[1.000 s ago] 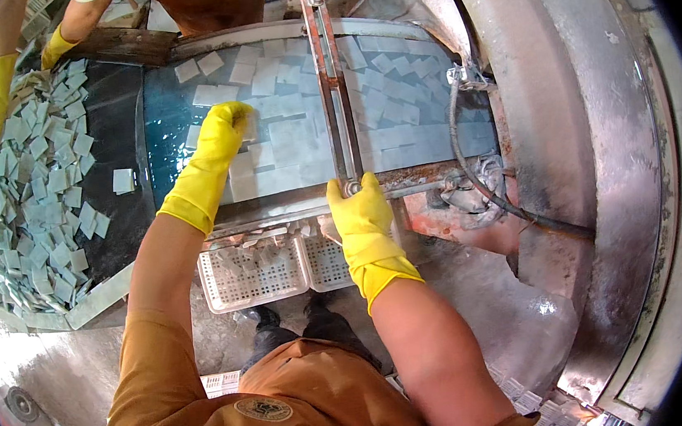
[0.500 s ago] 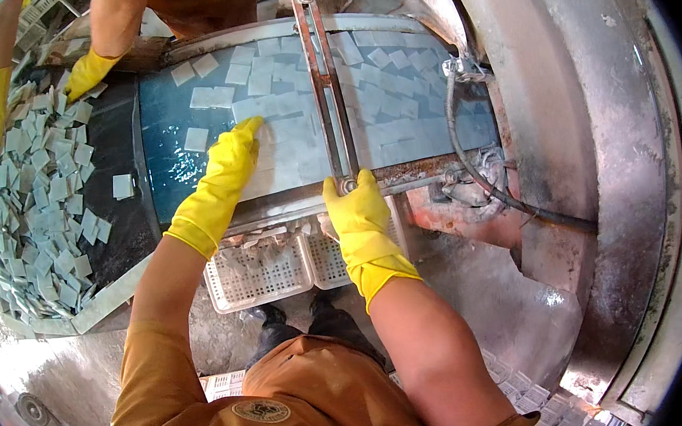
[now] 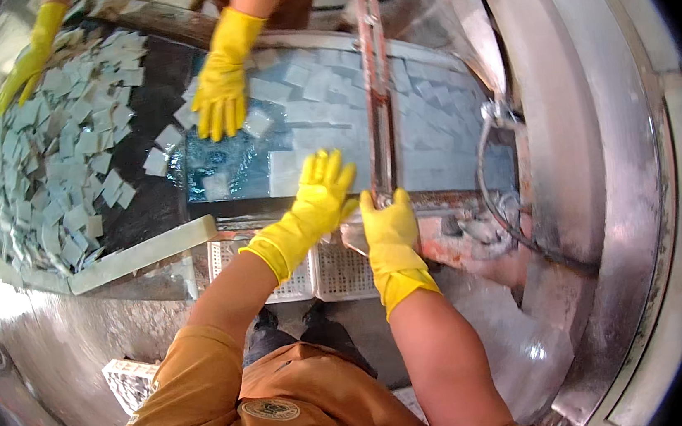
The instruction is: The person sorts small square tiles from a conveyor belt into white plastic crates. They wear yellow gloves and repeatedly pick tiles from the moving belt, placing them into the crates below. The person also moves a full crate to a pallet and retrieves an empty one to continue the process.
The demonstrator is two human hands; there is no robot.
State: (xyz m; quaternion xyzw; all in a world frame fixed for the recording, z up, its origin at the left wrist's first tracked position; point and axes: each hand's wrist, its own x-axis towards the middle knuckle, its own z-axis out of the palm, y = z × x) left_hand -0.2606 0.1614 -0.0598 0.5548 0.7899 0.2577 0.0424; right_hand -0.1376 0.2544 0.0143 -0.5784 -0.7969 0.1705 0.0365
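Note:
My left hand (image 3: 314, 195), in a yellow rubber glove, lies with its fingers stretched over the near edge of the pale square tiles (image 3: 323, 119). These tiles sit close together on a wet blue belt (image 3: 215, 161). My right hand (image 3: 391, 228), gloved the same way, has a thumb and finger on either side of the near end of a rusty slotted metal bar (image 3: 377, 93), which crosses above the belt. Its other fingers are hidden. Beyond the belt, a co-worker's gloved hand (image 3: 224, 88) reaches down over loose tiles, fingers spread.
A heap of loose tiles (image 3: 60, 151) covers the dark surface at left, beside the co-worker's other gloved hand (image 3: 25, 73). White perforated baskets (image 3: 343, 269) stand below the belt's near edge. At right are a black hose (image 3: 482, 173) and a large metal housing (image 3: 587, 104).
My left hand has moved right along the tiles, toward the bar. My right hand stays at the bar's end. The co-worker's hand has come from the heap to above the belt, with tiles near it.

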